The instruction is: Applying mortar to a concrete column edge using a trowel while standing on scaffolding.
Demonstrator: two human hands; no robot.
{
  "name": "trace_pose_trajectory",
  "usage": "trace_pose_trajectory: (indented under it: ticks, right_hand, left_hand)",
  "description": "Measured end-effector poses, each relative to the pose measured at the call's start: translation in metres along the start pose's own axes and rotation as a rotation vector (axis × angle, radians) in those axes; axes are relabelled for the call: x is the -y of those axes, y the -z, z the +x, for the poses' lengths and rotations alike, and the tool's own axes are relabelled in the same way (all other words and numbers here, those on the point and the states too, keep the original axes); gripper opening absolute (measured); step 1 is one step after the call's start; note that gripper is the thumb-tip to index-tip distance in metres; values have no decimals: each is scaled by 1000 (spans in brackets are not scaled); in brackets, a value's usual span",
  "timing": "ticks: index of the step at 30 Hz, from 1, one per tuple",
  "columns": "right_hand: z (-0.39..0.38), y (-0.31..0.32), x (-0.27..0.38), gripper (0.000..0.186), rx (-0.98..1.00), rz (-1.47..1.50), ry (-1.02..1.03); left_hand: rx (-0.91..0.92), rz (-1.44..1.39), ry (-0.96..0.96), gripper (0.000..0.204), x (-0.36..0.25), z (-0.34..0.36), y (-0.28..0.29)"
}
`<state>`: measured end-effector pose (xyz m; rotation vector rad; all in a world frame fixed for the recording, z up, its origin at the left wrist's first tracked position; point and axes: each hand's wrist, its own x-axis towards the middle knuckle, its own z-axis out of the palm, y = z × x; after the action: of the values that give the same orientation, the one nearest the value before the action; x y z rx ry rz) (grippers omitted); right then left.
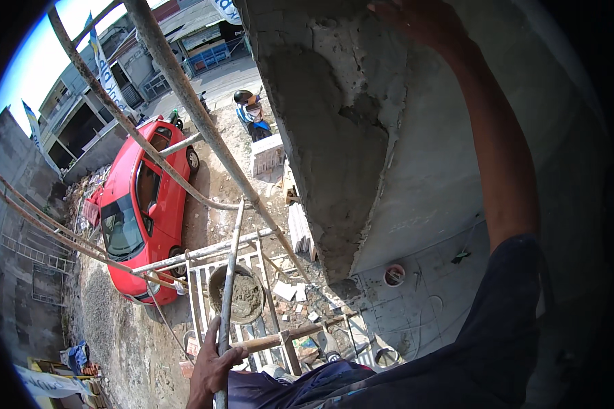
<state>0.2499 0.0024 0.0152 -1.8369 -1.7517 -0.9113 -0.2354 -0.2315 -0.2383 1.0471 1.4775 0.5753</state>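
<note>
My left hand is closed round a metal scaffold pole at the lower middle. My right arm reaches up along the wall, and my right hand is at the top edge beside a corner covered in mortar. Its fingers are dark and partly cut off, so I cannot see whether they hold anything. The wet mortar patch is dark grey with a ragged edge, next to the smoother grey wall. Beyond the pole, a round bucket of grey mortar rests on the slatted scaffold platform.
Scaffold tubes cross the left side. On the ground below are a red car, a motorbike, stacked pale tiles, rubble and a gravel heap. A small bucket stands by the wall's foot.
</note>
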Motion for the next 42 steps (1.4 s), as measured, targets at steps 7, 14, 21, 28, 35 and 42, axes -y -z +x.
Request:
trace_pose_trajectory:
  ticks: [7,14,21,28,35,42]
  right_hand:
    - [-198,-113,69,44,463,902,-156]
    - [-394,-212,247,45,1437,819,-117]
    - [-453,-309,419,27,1225,692,522]
    - [-459,-302,528,27,1322,705,735]
    - [-490,-322,561,31,1624,632,568]
    - [-489,-373,503,36,1793,1209,413]
  left_hand:
    - [-70,16,62,94,11,3,-2]
    - [-110,-33,155,90,-12,2,-8]
    - [100,-57,204,84,-26,1,4]
    - [132,-32,151,86,-10,-3,12]
    - [157,-44,115,88,-4,1,9]
    - [225,-2,208,87,-16,3,18]
